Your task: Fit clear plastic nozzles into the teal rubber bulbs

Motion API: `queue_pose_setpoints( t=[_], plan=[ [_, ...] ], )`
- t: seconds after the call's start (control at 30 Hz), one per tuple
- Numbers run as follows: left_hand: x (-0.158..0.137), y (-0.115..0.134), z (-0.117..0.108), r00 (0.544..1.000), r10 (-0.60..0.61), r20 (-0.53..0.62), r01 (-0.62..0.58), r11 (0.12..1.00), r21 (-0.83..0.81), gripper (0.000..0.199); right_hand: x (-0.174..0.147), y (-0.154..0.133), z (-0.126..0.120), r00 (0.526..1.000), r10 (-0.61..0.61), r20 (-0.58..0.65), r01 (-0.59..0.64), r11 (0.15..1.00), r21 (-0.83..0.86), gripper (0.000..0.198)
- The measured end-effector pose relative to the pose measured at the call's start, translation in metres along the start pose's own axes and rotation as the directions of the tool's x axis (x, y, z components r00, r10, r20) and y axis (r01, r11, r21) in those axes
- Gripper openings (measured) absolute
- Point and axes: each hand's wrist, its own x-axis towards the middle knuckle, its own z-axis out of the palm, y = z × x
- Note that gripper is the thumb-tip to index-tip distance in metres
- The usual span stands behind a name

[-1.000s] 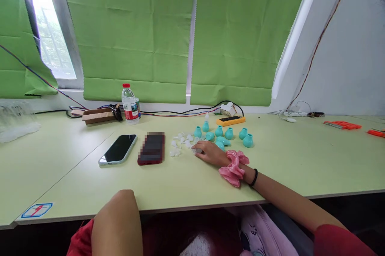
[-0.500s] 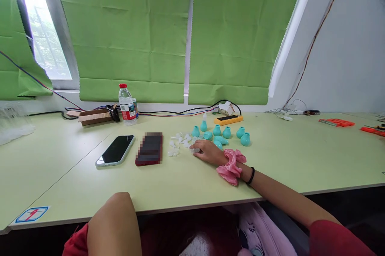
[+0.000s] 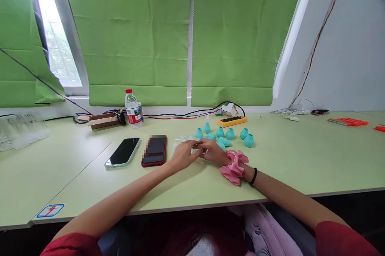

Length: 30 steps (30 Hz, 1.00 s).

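Observation:
My left hand [image 3: 184,155] and my right hand [image 3: 212,151] meet above the table, fingers curled round a small translucent white piece [image 3: 196,151]. Its exact shape is mostly hidden by the fingers. Behind my left hand lie several loose translucent white pieces [image 3: 181,139], partly covered by it. Just past my right hand is a group of turquoise bulb-shaped pieces [image 3: 230,134], some upright with their open necks up, others lying on their sides. One upright turquoise bulb [image 3: 207,128] carries a pointed whitish tip [image 3: 207,118].
Left of my hands lie a red-cased phone [image 3: 154,151] and a pale-cased phone [image 3: 123,152]. Farther back stand a red-capped bottle [image 3: 132,111], a cardboard box [image 3: 104,121] and a yellow-edged power strip [image 3: 232,121]. Orange items [image 3: 349,122] lie far right, clear containers [image 3: 25,129] far left.
My left hand has come up from below the table edge to join my right hand at the white piece. The view has shifted slightly.

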Motion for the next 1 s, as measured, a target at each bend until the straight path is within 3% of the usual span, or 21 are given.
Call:
queue_pose_setpoints(
  t=[0.07,0.17,0.27,0.47,0.67,0.83,1.0],
  plan=[
    [0.001,-0.021,0.012,0.990,-0.092,0.105,0.108,0.981,-0.162,0.024,0.000,0.000,0.002,1.000,-0.013,-0.006,0.013,1.000,0.015,0.013],
    [-0.002,-0.033,0.022,0.984,-0.116,0.132,0.152,0.938,-0.310,0.026,-0.002,-0.002,0.004,1.000,0.027,-0.001,-0.027,0.999,0.036,0.014],
    [-0.004,-0.037,0.026,0.976,-0.156,0.154,0.202,0.913,-0.356,0.028,-0.003,-0.004,0.002,0.994,0.106,0.032,-0.108,0.992,0.061,0.020],
    [-0.004,-0.037,0.025,0.972,-0.210,0.102,0.228,0.949,-0.219,0.028,0.001,0.003,-0.022,0.995,0.078,0.066,-0.065,0.982,-0.179,0.031],
    [-0.004,-0.038,0.025,0.979,-0.135,0.152,0.156,0.979,-0.135,0.031,-0.002,0.035,-0.031,0.935,0.355,-0.014,-0.334,0.865,-0.375,0.037],
    [-0.004,-0.044,0.028,0.980,-0.088,0.177,0.099,0.994,-0.051,0.028,-0.003,0.043,-0.020,0.874,0.474,0.107,-0.369,0.790,-0.490,0.051],
    [-0.006,-0.041,0.028,0.989,-0.031,0.145,0.032,0.999,-0.010,0.027,-0.001,0.038,-0.018,0.807,0.590,0.034,-0.474,0.682,-0.557,0.043]
  ],
)
